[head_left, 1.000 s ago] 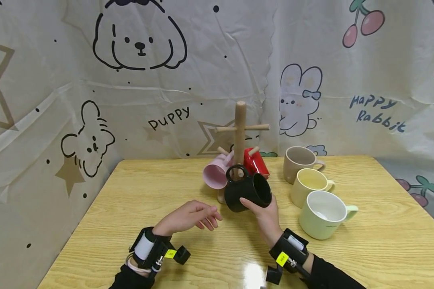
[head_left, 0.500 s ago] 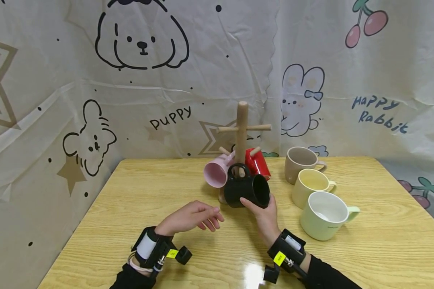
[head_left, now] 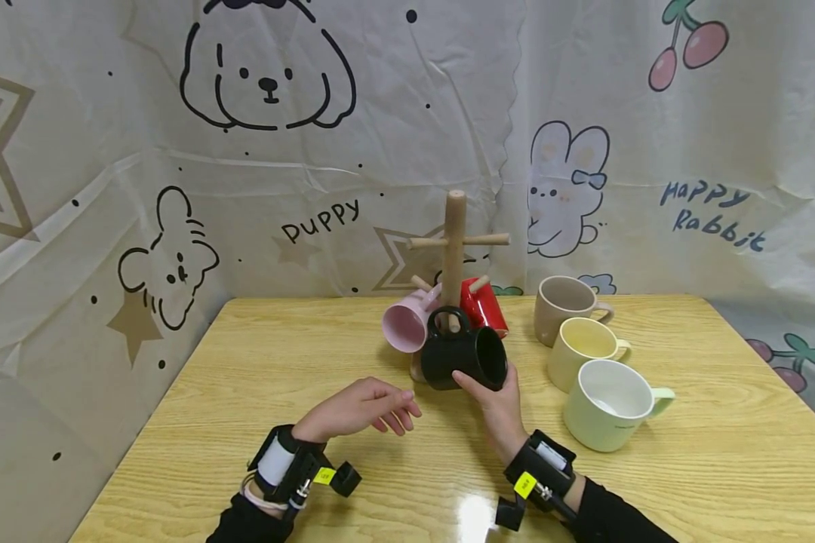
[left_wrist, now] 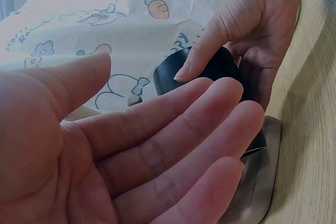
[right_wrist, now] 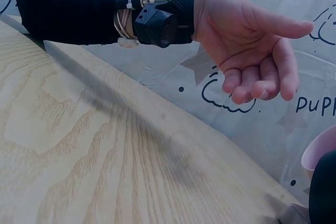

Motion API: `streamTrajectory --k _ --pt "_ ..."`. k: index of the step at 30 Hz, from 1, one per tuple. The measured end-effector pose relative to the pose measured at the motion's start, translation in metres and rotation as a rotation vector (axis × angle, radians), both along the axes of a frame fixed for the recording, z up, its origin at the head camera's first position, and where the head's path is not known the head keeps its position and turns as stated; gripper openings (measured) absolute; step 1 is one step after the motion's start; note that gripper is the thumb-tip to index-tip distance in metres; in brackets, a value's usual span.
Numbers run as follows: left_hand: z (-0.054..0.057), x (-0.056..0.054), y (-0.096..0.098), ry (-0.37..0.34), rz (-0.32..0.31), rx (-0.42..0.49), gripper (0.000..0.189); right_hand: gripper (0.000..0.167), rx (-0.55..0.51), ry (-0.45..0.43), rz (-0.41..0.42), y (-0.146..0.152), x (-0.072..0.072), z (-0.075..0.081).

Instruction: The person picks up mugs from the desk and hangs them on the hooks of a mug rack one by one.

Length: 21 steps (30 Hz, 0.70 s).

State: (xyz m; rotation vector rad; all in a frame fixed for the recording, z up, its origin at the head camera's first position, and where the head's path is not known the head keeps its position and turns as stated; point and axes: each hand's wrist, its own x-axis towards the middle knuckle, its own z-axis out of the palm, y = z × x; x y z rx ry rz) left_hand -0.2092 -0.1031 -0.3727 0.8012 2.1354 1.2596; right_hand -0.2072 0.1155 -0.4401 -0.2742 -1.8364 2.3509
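Your right hand [head_left: 501, 413] grips the black mug [head_left: 451, 360] sideways, mouth facing right. Left of that grip hangs your left hand [head_left: 356, 409], fingers relaxed; right of the grip stands a green mug [head_left: 594, 424], white inside.

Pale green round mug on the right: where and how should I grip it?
Probably by its handle, from the right: the pale green mug stands upright with the handle jutting rightward, unobstructed, while the pale yellow round mug stands close behind. The right hand holds the black cylindrical mug.
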Motion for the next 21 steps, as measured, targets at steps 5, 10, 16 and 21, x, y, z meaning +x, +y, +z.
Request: streamTrajectory --k 5,10,16,21 --pt "0.0 0.0 0.0 0.004 -0.001 -0.002 0.041 0.08 -0.015 0.012 0.006 0.001 0.0 0.001" --pt "-0.001 0.0 -0.001 0.011 -0.004 -0.006 0.041 0.08 -0.014 0.017 0.002 0.001 0.001 0.001" --pt "0.0 0.0 -0.001 0.008 -0.003 -0.003 0.041 0.084 -0.03 0.017 -0.009 0.004 0.001 0.0" --pt "0.001 0.001 -0.001 0.01 0.003 -0.003 0.04 0.086 -0.046 0.016 -0.066 0.013 0.002 0.005"
